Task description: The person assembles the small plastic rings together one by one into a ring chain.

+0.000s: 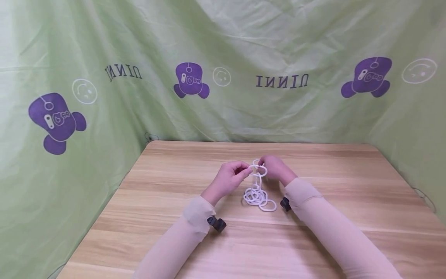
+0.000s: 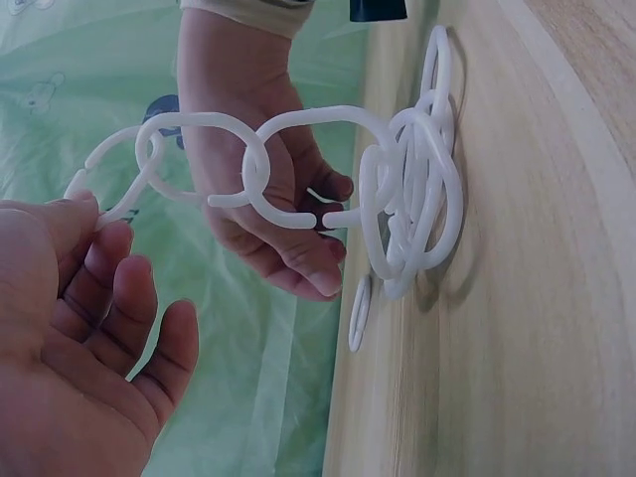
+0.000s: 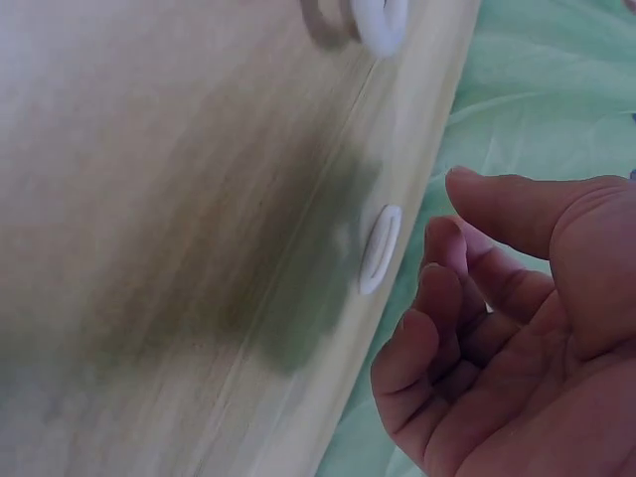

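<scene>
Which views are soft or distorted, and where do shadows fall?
Head view: sharp, evenly lit, wide-angle bowing of the backdrop. Left wrist view: plastic chain crisp, left hand slightly soft. Right wrist view: table blurred with a dark shadow patch, a loose link soft, right hand close and soft.

Right hand (image 3: pixel 517 338) seen palm-side at the lower right, fingers (image 3: pixel 437 298) loosely curled and closed on nothing visible, thumb extended above them. A single white ring (image 3: pixel 380 248) lies on the wooden table (image 3: pixel 179 248) just beside the fingertips, with a dark shadow spreading beside it. Part of another white ring (image 3: pixel 383 22) shows at the top edge, and green cloth (image 3: pixel 556 89) fills the upper right.
</scene>
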`<state>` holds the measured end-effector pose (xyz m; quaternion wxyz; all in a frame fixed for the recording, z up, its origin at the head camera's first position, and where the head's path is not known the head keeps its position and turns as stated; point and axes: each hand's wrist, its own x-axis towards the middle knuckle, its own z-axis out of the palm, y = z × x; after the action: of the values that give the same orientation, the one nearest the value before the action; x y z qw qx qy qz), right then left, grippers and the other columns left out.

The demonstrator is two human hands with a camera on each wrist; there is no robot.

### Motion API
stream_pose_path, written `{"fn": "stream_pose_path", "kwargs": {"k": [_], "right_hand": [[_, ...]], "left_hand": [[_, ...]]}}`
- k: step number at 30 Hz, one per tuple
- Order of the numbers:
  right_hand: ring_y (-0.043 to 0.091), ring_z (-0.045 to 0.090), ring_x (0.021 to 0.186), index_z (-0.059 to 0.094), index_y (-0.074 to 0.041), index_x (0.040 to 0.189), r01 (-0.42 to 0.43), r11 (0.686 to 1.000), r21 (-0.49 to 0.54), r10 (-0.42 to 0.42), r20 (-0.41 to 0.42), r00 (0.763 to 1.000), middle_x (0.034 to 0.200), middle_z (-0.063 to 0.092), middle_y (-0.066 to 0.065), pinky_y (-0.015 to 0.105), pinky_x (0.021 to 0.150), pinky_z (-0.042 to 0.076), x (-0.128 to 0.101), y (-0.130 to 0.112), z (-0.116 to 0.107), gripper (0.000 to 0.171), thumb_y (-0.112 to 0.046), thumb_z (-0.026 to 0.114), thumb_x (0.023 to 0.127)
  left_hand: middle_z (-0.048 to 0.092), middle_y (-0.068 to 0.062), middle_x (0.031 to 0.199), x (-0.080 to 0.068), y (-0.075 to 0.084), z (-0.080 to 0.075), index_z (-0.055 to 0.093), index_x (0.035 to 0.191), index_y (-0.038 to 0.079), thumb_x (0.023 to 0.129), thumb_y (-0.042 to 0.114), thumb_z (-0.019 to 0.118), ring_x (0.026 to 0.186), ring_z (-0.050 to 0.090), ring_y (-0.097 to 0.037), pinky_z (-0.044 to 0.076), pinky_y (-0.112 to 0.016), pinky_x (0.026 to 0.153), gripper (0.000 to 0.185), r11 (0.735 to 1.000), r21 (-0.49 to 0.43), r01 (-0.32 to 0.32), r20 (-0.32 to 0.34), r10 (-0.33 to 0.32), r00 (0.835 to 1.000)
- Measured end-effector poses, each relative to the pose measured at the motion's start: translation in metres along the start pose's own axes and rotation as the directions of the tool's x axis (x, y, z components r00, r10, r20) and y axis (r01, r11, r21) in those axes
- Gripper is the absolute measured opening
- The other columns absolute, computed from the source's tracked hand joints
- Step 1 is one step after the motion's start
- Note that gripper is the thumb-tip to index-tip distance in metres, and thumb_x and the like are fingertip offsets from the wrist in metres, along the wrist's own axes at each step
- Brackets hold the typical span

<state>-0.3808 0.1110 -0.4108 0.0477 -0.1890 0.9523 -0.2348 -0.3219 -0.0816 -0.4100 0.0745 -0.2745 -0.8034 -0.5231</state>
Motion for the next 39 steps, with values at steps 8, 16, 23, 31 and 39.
{"fn": "stream_pose_path", "kwargs": {"k": [8, 16, 23, 31, 39], "right_hand": [[0.023, 0.054, 0.068, 0.064, -0.004, 0.086, -0.024, 1.0, 0.002, 0.024, 0.021, 1.0, 0.075, 0.061, 0.007, 0.035, 0.064, 0.045, 0.011, 0.005, 0.001, 0.015, -0.014, 0.065, 0.075], [0.02, 0.052, 0.062, 0.063, -0.006, 0.076, 0.002, 1.0, -0.025, -0.001, 0.028, 1.0, 0.066, 0.058, 0.003, 0.033, 0.06, 0.044, 0.016, 0.014, 0.009, 0.008, -0.013, 0.066, 0.073], [0.021, 0.049, 0.058, 0.06, -0.005, 0.069, 0.026, 0.996, -0.087, -0.022, 0.053, 0.998, 0.061, 0.053, 0.004, 0.033, 0.057, 0.043, 0.013, 0.016, 0.01, 0.007, -0.009, 0.06, 0.074], [0.022, 0.049, 0.056, 0.053, -0.009, 0.066, 0.035, 0.983, -0.181, -0.022, 0.073, 0.997, 0.061, 0.052, 0.005, 0.036, 0.058, 0.044, 0.003, 0.017, 0.012, 0.018, -0.014, 0.056, 0.083], [0.021, 0.053, 0.067, 0.059, -0.006, 0.086, -0.062, 0.995, -0.08, 0.064, 0.028, 0.998, 0.074, 0.057, 0.004, 0.035, 0.063, 0.045, -0.012, 0.016, 0.002, 0.011, -0.015, 0.053, 0.086]], "left_hand": [[0.061, 0.004, 0.074, 0.001, 0.002, 0.0, 0.067, 0.089, 0.013, 0.087, 0.027, 0.062, 0.063, 0.052, -0.011, 0.045, -0.025, 0.054, 0.015, 1.0, -0.004, 0.0, -0.004, 0.0, 1.0], [0.06, 0.004, 0.073, 0.001, -0.003, 0.002, 0.067, 0.088, 0.014, 0.087, 0.027, 0.062, 0.063, 0.052, -0.01, 0.045, -0.025, 0.054, 0.014, 1.0, -0.002, -0.005, -0.001, 0.005, 1.0], [0.06, 0.005, 0.073, 0.003, -0.006, 0.002, 0.067, 0.088, 0.014, 0.088, 0.027, 0.062, 0.063, 0.053, -0.01, 0.046, -0.025, 0.054, 0.014, 1.0, 0.017, -0.001, 0.004, 0.001, 1.0], [0.06, 0.005, 0.073, 0.002, -0.011, 0.003, 0.067, 0.088, 0.015, 0.087, 0.028, 0.062, 0.063, 0.053, -0.011, 0.046, -0.025, 0.054, 0.014, 1.0, 0.017, -0.001, 0.008, 0.001, 1.0], [0.06, 0.004, 0.073, 0.002, -0.01, 0.004, 0.067, 0.088, 0.015, 0.087, 0.027, 0.062, 0.063, 0.053, -0.012, 0.046, -0.026, 0.054, 0.013, 1.0, 0.009, 0.006, 0.015, -0.006, 1.0]]}}
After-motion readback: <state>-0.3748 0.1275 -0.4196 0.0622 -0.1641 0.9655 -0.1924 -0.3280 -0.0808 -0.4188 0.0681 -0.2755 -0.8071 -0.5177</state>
